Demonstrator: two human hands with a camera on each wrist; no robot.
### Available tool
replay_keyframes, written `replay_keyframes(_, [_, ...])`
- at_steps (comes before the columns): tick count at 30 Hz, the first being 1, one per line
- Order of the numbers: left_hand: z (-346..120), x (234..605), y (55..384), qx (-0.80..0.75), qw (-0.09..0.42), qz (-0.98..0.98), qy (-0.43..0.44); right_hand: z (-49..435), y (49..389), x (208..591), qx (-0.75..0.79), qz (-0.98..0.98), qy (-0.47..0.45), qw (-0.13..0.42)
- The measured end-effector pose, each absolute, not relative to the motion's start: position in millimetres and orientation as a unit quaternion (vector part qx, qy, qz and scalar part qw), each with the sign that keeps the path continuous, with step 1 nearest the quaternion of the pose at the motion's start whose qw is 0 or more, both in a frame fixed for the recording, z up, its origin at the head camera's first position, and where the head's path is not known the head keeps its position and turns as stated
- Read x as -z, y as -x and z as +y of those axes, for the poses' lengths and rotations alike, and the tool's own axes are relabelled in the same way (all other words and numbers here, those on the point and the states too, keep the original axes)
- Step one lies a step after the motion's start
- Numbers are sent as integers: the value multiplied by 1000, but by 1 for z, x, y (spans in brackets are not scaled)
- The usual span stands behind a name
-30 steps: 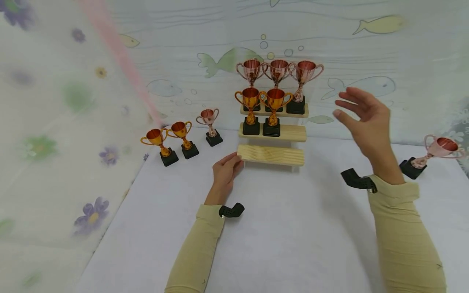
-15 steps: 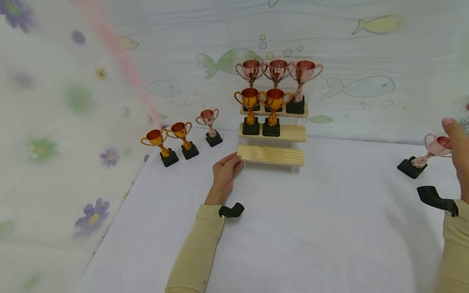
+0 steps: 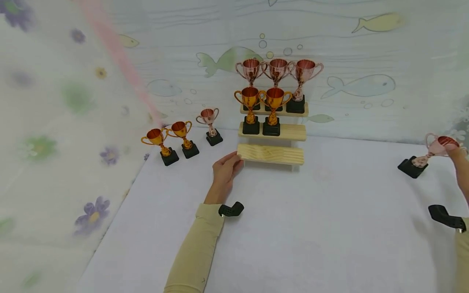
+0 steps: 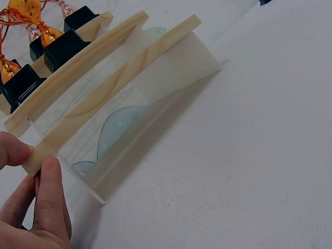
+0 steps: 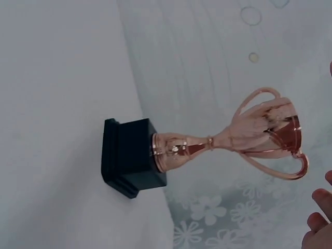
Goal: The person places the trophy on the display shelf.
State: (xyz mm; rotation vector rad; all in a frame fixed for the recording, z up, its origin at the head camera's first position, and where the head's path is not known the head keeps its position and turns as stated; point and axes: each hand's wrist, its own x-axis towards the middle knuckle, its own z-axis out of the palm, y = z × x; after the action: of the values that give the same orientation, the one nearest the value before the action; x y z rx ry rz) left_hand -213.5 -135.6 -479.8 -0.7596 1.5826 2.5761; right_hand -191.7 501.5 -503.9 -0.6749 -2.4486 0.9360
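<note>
Left hand (image 3: 224,173) is pinching the near shelf (image 3: 271,154); spread, empty right hand (image 3: 461,169) should be gently gripping the rightmost pink trophy (image 5: 198,146).

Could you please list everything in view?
Table: 1, white, foreground.
Rack: 1, pale wood, on table's far side.
Pink trophies: 5, pink, three on rack top, one table left, one table right.
Gold trophies: 4, gold, two mid-rack, two table left.
Fish backdrop: 1, pale, behind.
Flower backdrop: 1, pale, left.
Wrist devices: 2, black, one per arm.
Sleeves: 2, beige, lower centre and right.
Left hand: 1, bare, pinching rack's left end.
Right hand: 1, bare, by right trophy.
</note>
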Motion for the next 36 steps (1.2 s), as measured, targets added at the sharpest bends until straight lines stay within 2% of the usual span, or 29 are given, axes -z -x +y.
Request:
replay_keyframes(5, [-136,482,214,-826,17,507,247,426,162,452,-372,-849,329,179])
replay_keyframes(10, [-136,482,214,-825,21,508,247,385,154,433,-416,-834,297,207])
replay_keyframes(19, [-135,483,214,-829,17,507,236,386,157,443,-458,-806,312,206])
replay_keyframes(30, [-135,481,214,-827,22,505,244,375,162,433,-458,-792,356,187])
replay_keyframes(36, [-136,481,214,-828,21,504,245,370,164,439,-486,-778,332,216])
